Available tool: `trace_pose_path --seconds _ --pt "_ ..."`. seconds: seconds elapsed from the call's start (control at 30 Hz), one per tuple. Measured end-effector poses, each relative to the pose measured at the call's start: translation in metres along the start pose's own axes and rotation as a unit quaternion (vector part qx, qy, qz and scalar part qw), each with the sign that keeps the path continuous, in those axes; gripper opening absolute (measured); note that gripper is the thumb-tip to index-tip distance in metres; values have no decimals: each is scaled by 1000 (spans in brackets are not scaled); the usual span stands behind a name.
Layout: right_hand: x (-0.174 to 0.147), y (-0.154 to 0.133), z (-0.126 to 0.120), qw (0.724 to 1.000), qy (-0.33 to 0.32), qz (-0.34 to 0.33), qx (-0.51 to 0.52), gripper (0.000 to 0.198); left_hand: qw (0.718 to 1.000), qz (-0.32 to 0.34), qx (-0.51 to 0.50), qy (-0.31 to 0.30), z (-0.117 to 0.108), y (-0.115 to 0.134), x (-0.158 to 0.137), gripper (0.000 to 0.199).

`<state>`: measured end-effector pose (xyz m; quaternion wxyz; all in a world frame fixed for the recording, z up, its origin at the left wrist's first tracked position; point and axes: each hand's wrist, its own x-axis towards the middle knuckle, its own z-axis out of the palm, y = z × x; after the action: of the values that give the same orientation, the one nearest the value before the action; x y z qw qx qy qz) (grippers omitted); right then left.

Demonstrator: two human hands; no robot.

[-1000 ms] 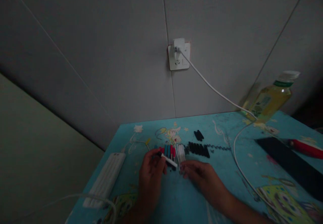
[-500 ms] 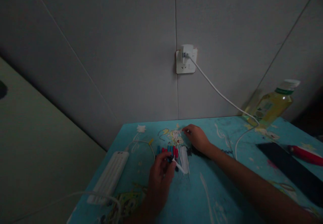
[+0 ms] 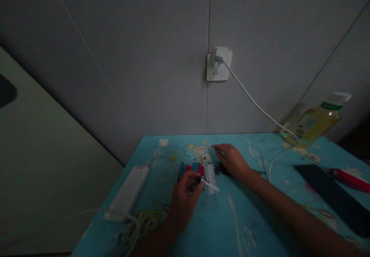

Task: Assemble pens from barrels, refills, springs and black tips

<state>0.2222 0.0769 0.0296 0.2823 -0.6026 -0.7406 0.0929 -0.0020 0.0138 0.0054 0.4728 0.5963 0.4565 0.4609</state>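
Note:
My left hand [image 3: 186, 195] is closed around a thin white stick with a black end [image 3: 210, 185], which points right and slightly down. Just beyond it lies a row of slim red and blue pen-like pieces [image 3: 196, 167], partly covered by my fingers. Beside them is a bundle of white sticks [image 3: 211, 176], laid side by side. Farther back, my right hand [image 3: 232, 160] has its fingers drawn together, pointing left; a pale bit shows faintly at the fingertips, too blurred to name. Small black pieces [image 3: 222, 169] lie under and beside that hand.
A white power strip [image 3: 128, 191] with a cable lies at left. On the right are a yellow drink bottle [image 3: 318, 120], a dark flat strip [image 3: 329, 195] and a red-handled tool [image 3: 349, 180]. A white cable [image 3: 251, 98] runs from the wall socket [image 3: 219, 73] to the blue printed tablecloth [image 3: 219, 226].
The white stick in my left hand has swung from pointing steeply down to nearly level, towards the right. My right hand stays at the back of the table. The view has shifted slightly.

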Motion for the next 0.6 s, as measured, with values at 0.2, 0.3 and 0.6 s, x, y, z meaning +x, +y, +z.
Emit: trace_pose_path --seconds 0.2,0.3,0.6 --pt "-92 -26 -5 985 -34 -42 163 25 993 96 62 -8 0 1 -8 9" --pt "-104 -29 1 985 -45 -37 164 20 981 164 104 -18 0 -1 -12 9" --pt "-103 -19 -1 989 -49 -116 83 25 922 259 280 66 -29 10 11 12"
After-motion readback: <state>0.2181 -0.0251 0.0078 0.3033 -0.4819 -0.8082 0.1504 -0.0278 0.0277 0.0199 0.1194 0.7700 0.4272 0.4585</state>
